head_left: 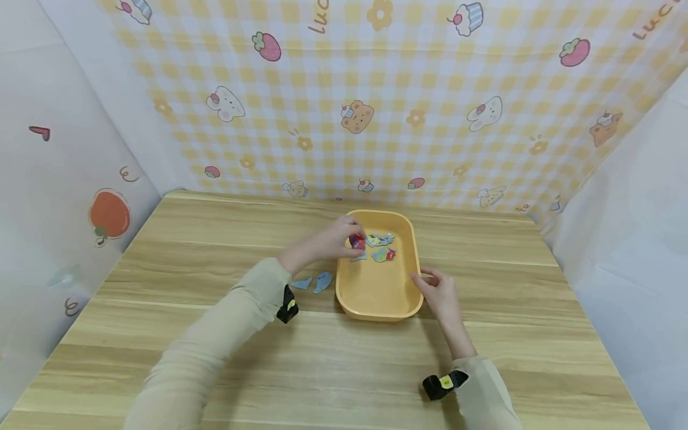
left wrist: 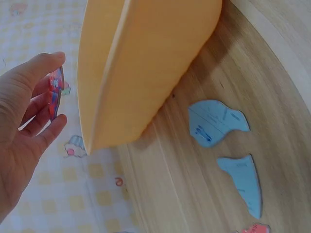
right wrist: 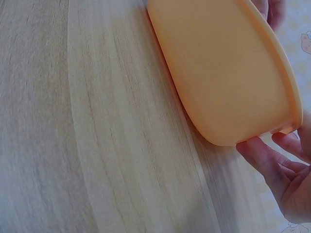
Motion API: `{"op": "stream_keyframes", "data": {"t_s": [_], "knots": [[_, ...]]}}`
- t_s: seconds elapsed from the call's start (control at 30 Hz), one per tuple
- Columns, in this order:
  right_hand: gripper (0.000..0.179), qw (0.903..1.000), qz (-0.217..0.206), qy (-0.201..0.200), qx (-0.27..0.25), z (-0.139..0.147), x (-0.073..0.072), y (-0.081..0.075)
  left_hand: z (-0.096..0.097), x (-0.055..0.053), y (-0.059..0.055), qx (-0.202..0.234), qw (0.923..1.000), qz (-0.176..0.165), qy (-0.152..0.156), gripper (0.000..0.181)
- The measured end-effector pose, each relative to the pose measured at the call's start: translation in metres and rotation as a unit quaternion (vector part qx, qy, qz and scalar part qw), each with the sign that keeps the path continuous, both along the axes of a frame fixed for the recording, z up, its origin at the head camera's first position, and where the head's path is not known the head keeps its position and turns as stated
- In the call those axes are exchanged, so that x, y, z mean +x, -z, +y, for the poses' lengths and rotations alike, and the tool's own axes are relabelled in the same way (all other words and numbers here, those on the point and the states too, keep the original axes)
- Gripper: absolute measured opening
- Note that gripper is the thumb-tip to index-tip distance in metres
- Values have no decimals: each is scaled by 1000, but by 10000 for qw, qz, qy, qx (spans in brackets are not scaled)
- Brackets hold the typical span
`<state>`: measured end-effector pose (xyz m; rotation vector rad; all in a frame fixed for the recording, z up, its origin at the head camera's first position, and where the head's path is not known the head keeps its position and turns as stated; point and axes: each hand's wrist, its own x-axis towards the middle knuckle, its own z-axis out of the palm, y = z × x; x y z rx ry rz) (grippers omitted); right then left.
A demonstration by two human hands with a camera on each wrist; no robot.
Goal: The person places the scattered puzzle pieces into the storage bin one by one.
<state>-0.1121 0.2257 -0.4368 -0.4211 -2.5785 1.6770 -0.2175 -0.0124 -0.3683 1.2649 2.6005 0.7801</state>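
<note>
A: Any legible writing?
B: On the cloth [head_left: 419, 71], at the top edge: read "LUC", cut off by the edge of view; likewise at top right. On the yellow label [head_left: 447, 382] of the right wrist camera [head_left: 432, 388]: too small to read. On the blue pieces [left wrist: 211, 124]: fine printed marks, also unreadable.
A: State of both hands?
B: With the left hand [head_left: 343, 236]: pinched on a red piece [head_left: 355, 241], held over the left part of the tray [head_left: 378, 292]. With the right hand [head_left: 439, 289]: gripped on the tray's right wall, thumb at the rim.
A: Surroundings and obstructions?
B: In the tray: two multicoloured pieces [head_left: 383, 255], close together, plus a pale blue piece [head_left: 359, 258], partly hidden by the left hand. On the table [head_left: 333, 370], left of the tray: both blue pieces, near each other. Blocking sight of some table: the left sleeve [head_left: 209, 346].
</note>
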Motion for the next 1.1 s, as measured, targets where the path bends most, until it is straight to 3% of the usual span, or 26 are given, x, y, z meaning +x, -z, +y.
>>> {"op": "stream_keyframes", "data": {"t_s": [0.27, 0.37, 0.5, 0.63, 0.73, 1.1], "knots": [[36, 10000, -46, 3, 4, 1, 0, -2, 23, 1, 5, -632, 9971, -52, 412, 24], [36, 10000, -20, -3, 0, 1, 0, -2, 29, 2, 10, -867, 9933, -8, 763, 18], [35, 10000, 6, -29, -3, 1, 0, -2, 34, 5, 14, -1274, 9853, -278, 1106, 10], [34, 10000, 5, 2, 9, 1, 0, -1, 37, 7, 18, -1800, 9744, -876, 1022, 10], [34, 10000, -7, 22, 29, 1, 0, -2, 38, 9, 21, -2120, 9672, -1083, 891, 12], [36, 10000, -54, 11, 25, 0, 1, -3, 41, 8, 27, -2625, 9550, -975, 974, 10]]}}
